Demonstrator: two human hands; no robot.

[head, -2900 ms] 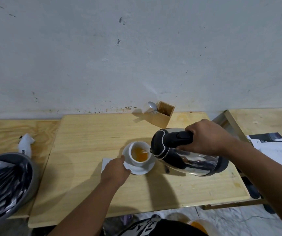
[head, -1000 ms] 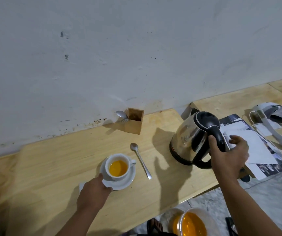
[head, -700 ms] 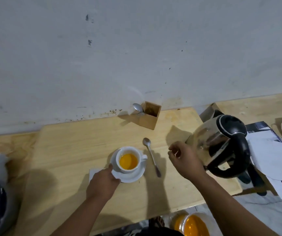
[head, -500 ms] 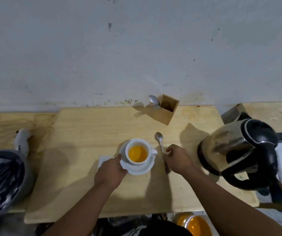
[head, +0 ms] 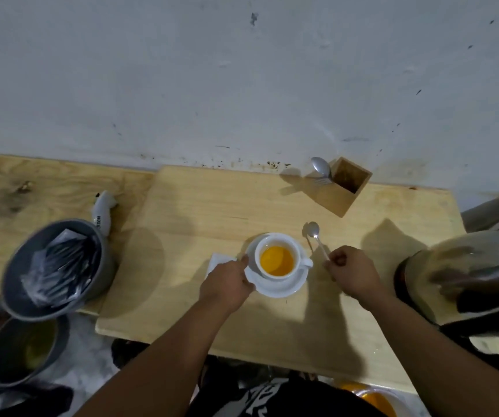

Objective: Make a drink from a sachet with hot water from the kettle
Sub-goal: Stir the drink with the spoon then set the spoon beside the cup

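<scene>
Spoon [head: 315, 236] pinched by right hand [head: 351, 272] fingers beside cup [head: 276, 260] of orange drink; left hand [head: 227, 285] fingers gripping saucer [head: 290, 288] rim.

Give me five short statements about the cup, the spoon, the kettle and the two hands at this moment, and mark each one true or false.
1. The cup holds an orange drink. True.
2. The right hand holds the kettle by its handle. False: the kettle stands alone on the right, and this hand grips the handle of a spoon.
3. The left hand is at the rim of the saucer. True.
4. The spoon's bowl is inside the cup. False: it is outside, to the right of the cup and behind it.
5. The wooden holder lies flat on its side. False: it stands upright near the wall, and cutlery leans out of it.
</scene>
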